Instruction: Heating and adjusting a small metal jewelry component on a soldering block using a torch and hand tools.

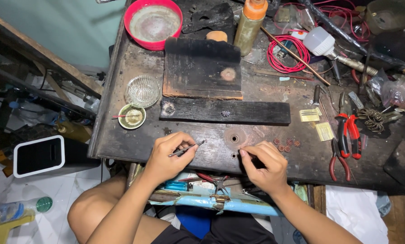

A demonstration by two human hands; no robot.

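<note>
Two hands low centre. I see my left hand [168,156] pinching tweezers [187,148], long axis aimed right and slightly up. My right hand [263,167] closes fingertips on something too small to tell, beside the bench hole [234,138], nearer it.

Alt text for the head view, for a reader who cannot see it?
Seen from above, a person's left hand holds tweezers while the right hand pinches something tiny on a scorched workbench. Small reddish beads, red-handled pliers and charred wooden blocks lie nearby.
</note>
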